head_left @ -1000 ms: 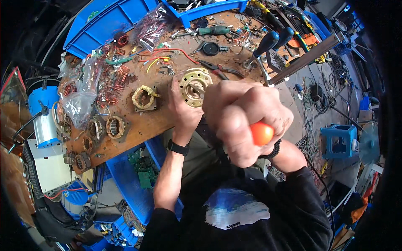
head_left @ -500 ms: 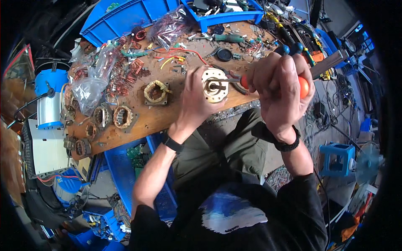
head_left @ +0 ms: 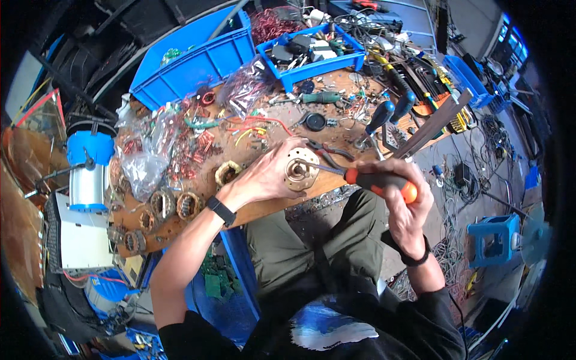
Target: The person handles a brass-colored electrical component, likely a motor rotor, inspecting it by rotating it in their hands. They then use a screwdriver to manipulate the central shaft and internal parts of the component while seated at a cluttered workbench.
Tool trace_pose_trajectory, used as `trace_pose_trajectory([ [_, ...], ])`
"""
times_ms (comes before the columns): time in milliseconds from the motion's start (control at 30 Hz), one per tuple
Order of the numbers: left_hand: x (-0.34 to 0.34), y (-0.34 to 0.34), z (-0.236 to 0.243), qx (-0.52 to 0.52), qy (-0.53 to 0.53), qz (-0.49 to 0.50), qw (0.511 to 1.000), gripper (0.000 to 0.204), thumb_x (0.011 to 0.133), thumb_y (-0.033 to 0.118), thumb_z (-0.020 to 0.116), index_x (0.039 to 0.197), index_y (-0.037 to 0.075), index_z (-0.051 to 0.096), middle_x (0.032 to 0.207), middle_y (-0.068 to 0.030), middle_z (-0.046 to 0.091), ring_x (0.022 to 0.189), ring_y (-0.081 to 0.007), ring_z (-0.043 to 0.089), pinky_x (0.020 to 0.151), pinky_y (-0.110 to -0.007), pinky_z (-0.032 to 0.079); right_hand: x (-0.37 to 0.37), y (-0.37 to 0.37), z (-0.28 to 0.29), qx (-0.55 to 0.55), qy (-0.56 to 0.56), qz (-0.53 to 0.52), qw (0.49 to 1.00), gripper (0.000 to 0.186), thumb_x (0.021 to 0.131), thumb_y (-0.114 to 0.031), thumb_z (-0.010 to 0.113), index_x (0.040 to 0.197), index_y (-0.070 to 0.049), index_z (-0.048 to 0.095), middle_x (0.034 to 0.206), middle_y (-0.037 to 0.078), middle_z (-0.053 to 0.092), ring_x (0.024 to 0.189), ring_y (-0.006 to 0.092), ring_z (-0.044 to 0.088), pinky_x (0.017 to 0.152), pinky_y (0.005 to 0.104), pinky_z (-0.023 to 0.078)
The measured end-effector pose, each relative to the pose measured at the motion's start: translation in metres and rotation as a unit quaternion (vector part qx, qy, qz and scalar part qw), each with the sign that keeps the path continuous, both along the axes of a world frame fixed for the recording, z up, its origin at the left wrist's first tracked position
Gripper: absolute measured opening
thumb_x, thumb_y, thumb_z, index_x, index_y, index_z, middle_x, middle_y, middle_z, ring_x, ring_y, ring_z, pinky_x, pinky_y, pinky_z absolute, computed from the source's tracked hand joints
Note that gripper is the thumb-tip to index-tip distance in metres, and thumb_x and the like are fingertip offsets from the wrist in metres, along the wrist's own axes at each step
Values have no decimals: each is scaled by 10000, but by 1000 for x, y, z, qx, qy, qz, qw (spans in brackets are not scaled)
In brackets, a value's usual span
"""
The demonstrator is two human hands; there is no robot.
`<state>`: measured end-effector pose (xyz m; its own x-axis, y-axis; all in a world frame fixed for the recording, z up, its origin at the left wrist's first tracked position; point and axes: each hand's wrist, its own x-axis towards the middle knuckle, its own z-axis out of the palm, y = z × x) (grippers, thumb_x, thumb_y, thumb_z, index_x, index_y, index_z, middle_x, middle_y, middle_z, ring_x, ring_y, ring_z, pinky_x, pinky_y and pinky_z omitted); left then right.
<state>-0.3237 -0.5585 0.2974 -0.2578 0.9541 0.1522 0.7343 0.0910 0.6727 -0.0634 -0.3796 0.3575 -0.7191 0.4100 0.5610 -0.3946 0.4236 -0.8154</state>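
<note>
Workbench: brown wooden top (head_left: 331,181), strewn with wire ends and scrap, its front edge running just beyond the person's knees.
Back of bench: deep blue bin (head_left: 195,79) on the left, shallower blue tray (head_left: 321,73) of mixed parts beside it.
Metal part: round, pale brass-coloured piece (head_left: 308,179) with small holes around a central opening, near the bench's front edge; it lies against the right side of the left hand and well apart from the right.
Left hand: gripping (head_left: 273,173) the metal part from its left side, fingers curled about it, a dark band on the wrist.
Right hand: closed (head_left: 410,211) around the handle of a screwdriver (head_left: 382,182), black and orange, whose shaft points left to the part.
Screwdriver tip: at the central opening, though it is too small to tell whether it touches the rim or goes inside.
Beyond the part: pliers (head_left: 339,150) with dark and red handles, near its upper right; a black round cap (head_left: 315,122) farther back.
Left of the part: wound stator (head_left: 222,174), partly hidden by the left arm; two more stators (head_left: 189,205) farther left.
</note>
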Motion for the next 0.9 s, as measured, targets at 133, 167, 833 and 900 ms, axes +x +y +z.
trace_pose_trajectory([
  [133, -13, 15, -2, 28, 62, -35, 997, 1091, 601, 347, 1027, 1518, 110, 485, 1452, -149, 564, 1401, -356, 542, 1191, -494, 476, 45, 5, -24, -9, -146, -83, 986, 493, 905, -205, 900, 1321, 3, 738, 1165, 125, 814, 1035, 181, 771, 931, 332, 597],
  [167, -13, 13, 5, 19, 80, -26, 996, 1079, 598, 346, 1026, 1511, 114, 498, 1436, -144, 564, 1398, -357, 539, 1190, -497, 478, 52, 4, -33, -28, -175, -85, 981, 493, 895, -206, 908, 1312, 1, 744, 1159, 137, 817, 1018, 181, 777, 915, 334, 603],
  [833, 33, 33, 5, 2, 123, 209, 970, 1129, 653, 381, 1039, 1484, -42, 404, 1341, -236, 519, 1317, -420, 548, 1113, -525, 500, 68, 12, -109, -169, -194, -56, 965, 424, 997, -206, 787, 1333, 24, 668, 1097, 141, 781, 982, 149, 716, 894, 332, 566],
  [900, 41, 36, -2, 31, 52, 226, 972, 1107, 663, 340, 1038, 1488, -43, 407, 1380, -259, 573, 1303, -406, 596, 1095, -502, 520, 60, 12, -101, -174, -206, -54, 961, 414, 1012, -219, 778, 1326, 28, 670, 1006, 103, 759, 893, 122, 678, 809, 311, 553],
])
